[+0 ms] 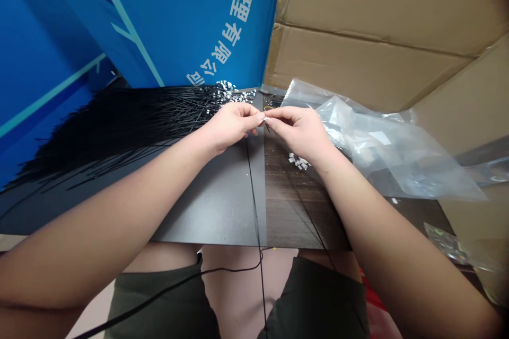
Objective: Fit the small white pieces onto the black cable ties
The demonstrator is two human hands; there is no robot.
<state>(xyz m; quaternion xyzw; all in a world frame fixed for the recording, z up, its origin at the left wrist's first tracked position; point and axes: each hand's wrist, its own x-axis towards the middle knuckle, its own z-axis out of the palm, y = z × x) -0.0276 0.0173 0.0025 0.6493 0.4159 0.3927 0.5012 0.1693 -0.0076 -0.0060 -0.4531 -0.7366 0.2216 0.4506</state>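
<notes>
My left hand point(238, 124) and my right hand point(300, 127) meet above the table, thumb and forefinger of each pinched together. A tiny white connector point(266, 118) shows between the fingertips, mostly covered by them. From beneath my left hand a thin black wire point(253, 196) runs down over the table's front edge. Another thin dark line slants down from my right hand. Left of my hands lies a big bundle of black wires point(131, 116), with many white connectors point(230, 92) at their ends. Several loose white pieces point(299, 161) lie under my right wrist.
Clear plastic bags point(382, 148) spread over the right of the table point(214, 212). A small bag point(445, 241) lies near the right front edge. Cardboard point(358, 58) stands behind on the right, a blue printed panel point(178, 16) on the left. A black cable point(159, 296) crosses my lap.
</notes>
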